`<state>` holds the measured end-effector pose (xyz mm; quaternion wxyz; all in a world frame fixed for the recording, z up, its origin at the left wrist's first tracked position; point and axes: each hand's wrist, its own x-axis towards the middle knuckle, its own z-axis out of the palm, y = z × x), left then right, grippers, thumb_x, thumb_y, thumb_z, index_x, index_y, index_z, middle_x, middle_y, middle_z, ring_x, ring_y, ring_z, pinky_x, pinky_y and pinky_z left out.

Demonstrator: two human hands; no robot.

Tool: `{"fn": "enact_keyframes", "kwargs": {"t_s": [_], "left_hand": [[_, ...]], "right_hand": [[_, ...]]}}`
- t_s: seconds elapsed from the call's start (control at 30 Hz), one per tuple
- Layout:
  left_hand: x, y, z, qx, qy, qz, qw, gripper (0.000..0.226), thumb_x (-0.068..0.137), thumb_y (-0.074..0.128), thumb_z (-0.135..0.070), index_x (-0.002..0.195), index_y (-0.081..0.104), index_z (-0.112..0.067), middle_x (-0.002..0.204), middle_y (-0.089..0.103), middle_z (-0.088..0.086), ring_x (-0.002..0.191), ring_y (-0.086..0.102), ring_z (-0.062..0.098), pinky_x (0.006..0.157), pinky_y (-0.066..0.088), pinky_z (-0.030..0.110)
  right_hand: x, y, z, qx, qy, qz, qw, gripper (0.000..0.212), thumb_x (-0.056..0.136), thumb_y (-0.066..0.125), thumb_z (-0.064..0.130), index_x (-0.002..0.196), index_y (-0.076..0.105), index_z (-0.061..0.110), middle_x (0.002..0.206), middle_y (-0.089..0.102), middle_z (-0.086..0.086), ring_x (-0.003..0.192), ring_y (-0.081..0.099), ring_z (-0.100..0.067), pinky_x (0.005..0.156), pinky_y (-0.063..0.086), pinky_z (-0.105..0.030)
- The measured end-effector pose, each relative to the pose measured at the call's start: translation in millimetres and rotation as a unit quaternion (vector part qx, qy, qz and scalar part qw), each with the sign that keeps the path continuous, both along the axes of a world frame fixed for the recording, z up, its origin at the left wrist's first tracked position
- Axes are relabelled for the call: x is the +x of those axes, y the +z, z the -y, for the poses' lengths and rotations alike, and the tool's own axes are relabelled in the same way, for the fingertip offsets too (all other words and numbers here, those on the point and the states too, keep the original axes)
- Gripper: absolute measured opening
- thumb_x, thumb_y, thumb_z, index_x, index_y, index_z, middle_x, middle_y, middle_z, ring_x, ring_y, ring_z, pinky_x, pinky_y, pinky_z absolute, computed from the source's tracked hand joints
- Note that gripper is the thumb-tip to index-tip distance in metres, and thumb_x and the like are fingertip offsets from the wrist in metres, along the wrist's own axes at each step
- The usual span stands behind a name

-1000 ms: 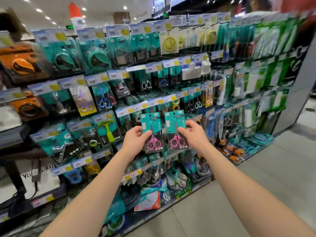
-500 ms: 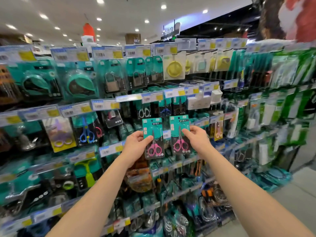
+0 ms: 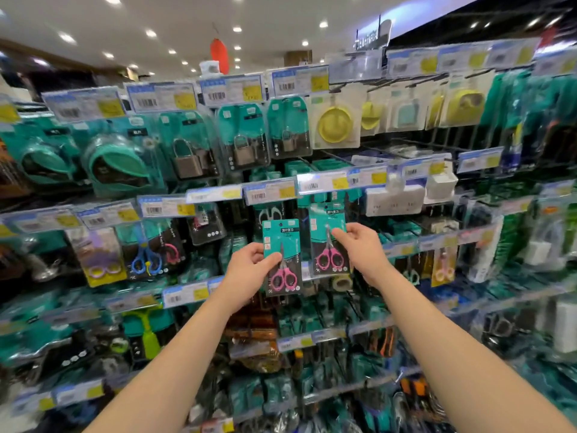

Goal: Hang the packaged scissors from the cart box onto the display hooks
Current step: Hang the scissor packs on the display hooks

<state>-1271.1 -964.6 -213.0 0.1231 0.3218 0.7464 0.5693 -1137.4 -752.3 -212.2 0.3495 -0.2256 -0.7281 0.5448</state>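
Left hand [image 3: 249,271]: fingers [image 3: 271,260] pinching scissors pack [image 3: 282,235]. Right hand [image 3: 363,250]: fingers [image 3: 340,235] pinching second pack [image 3: 324,220], higher, just under price tags [image 3: 340,182].

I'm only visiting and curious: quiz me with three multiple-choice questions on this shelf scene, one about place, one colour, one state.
1. Which held pack is higher? A. the left one B. the right one C. level
2. Held scissors' handle colour? A. pink B. blue C. yellow
3. The left hand is: A. empty B. gripping a pack C. pressing a price label
Answers: 1 B, the right hand holds the right pack nearer the price labels; 2 A, both pairs show pink loops; 3 B, its thumb crosses the left pack.
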Motion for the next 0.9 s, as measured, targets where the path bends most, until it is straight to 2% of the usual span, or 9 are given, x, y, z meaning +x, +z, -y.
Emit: {"fn": "enact_keyframes", "kwargs": {"t_s": [0.1, 0.23, 0.33, 0.47, 0.53, 0.63, 0.73, 0.8, 0.9], "left_hand": [[0, 5, -14, 0.004, 0.027, 0.004, 1.0, 0.015, 0.097, 0.073, -0.027, 0.111, 0.07, -0.021, 0.103, 0.078, -0.005, 0.092, 0.077, 0.011, 0.083, 0.06, 0.03], [5, 8, -27, 0.026, 0.063, 0.012, 0.998, 0.015, 0.097, 0.073, -0.023, 0.111, 0.069, -0.019, 0.101, 0.078, -0.006, 0.082, 0.075, 0.0, 0.069, 0.055, 0.015], [10, 6, -30, 0.033, 0.073, 0.006, 0.997, 0.016, 0.096, 0.074, -0.022, 0.111, 0.07, -0.016, 0.098, 0.079, -0.002, 0.076, 0.076, 0.001, 0.064, 0.053, 0.013], [14, 7, -31, 0.039, 0.091, 0.012, 0.995, 0.017, 0.096, 0.074, -0.023, 0.111, 0.071, -0.017, 0.098, 0.08, 0.0, 0.083, 0.078, 0.008, 0.068, 0.056, 0.019], [16, 8, -30, 0.045, 0.097, 0.004, 0.994, 0.016, 0.096, 0.075, -0.024, 0.11, 0.071, -0.017, 0.098, 0.08, 0.0, 0.085, 0.078, 0.011, 0.069, 0.056, 0.02], [18, 9, -27, 0.048, 0.097, -0.005, 0.994, 0.016, 0.096, 0.074, -0.022, 0.11, 0.071, -0.016, 0.099, 0.08, -0.002, 0.089, 0.078, 0.011, 0.074, 0.058, 0.021], [20, 9, -24, 0.043, 0.099, -0.015, 0.994, 0.016, 0.096, 0.074, -0.023, 0.11, 0.071, -0.016, 0.101, 0.081, -0.002, 0.091, 0.078, 0.012, 0.081, 0.061, 0.028], [22, 8, -22, 0.042, 0.1, -0.013, 0.994, 0.015, 0.096, 0.074, -0.023, 0.109, 0.071, -0.015, 0.099, 0.08, -0.002, 0.089, 0.078, 0.011, 0.074, 0.059, 0.023], [27, 7, -21, 0.049, 0.102, -0.01, 0.993, 0.013, 0.096, 0.074, -0.022, 0.108, 0.071, -0.015, 0.099, 0.08, -0.002, 0.088, 0.077, 0.012, 0.068, 0.055, 0.018]], "right_hand": [[-3, 3, -19, 0.0, 0.022, 0.009, 1.0, 0.017, 0.096, 0.068, 0.033, 0.101, 0.073, 0.018, 0.097, 0.078, 0.004, 0.092, 0.074, -0.013, 0.087, 0.057, -0.035], [-5, 3, -33, 0.013, 0.05, 0.009, 0.999, 0.021, 0.096, 0.067, 0.037, 0.101, 0.073, 0.018, 0.093, 0.077, 0.005, 0.088, 0.072, -0.01, 0.081, 0.055, -0.032], [-7, 7, -37, 0.034, 0.068, 0.006, 0.997, 0.024, 0.097, 0.065, 0.039, 0.101, 0.072, 0.016, 0.084, 0.074, 0.004, 0.076, 0.068, -0.01, 0.07, 0.049, -0.03], [-9, 13, -41, 0.04, 0.091, -0.003, 0.995, 0.019, 0.1, 0.063, 0.032, 0.098, 0.068, 0.013, 0.065, 0.067, 0.015, 0.057, 0.059, 0.005, 0.058, 0.043, -0.015], [-11, 16, -41, 0.045, 0.102, -0.015, 0.994, 0.019, 0.1, 0.063, 0.032, 0.094, 0.066, 0.014, 0.063, 0.063, 0.014, 0.053, 0.054, 0.005, 0.058, 0.04, -0.015], [-15, 19, -43, 0.045, 0.113, -0.035, 0.992, 0.024, 0.098, 0.064, 0.038, 0.094, 0.064, 0.015, 0.077, 0.065, 0.002, 0.067, 0.059, -0.002, 0.064, 0.042, -0.018], [-18, 21, -41, 0.026, 0.113, -0.049, 0.992, 0.054, 0.093, 0.066, 0.05, 0.127, 0.062, 0.008, 0.116, 0.071, -0.012, 0.108, 0.068, -0.021, 0.089, 0.052, -0.03], [-18, 24, -38, 0.015, 0.115, -0.057, 0.992, 0.062, 0.093, 0.066, 0.05, 0.137, 0.057, 0.008, 0.122, 0.069, -0.012, 0.115, 0.066, -0.025, 0.1, 0.053, -0.04], [-21, 29, -34, -0.007, 0.111, -0.067, 0.991, 0.063, 0.097, 0.065, 0.042, 0.147, 0.048, 0.007, 0.129, 0.063, -0.007, 0.123, 0.061, -0.022, 0.103, 0.048, -0.034]]}}
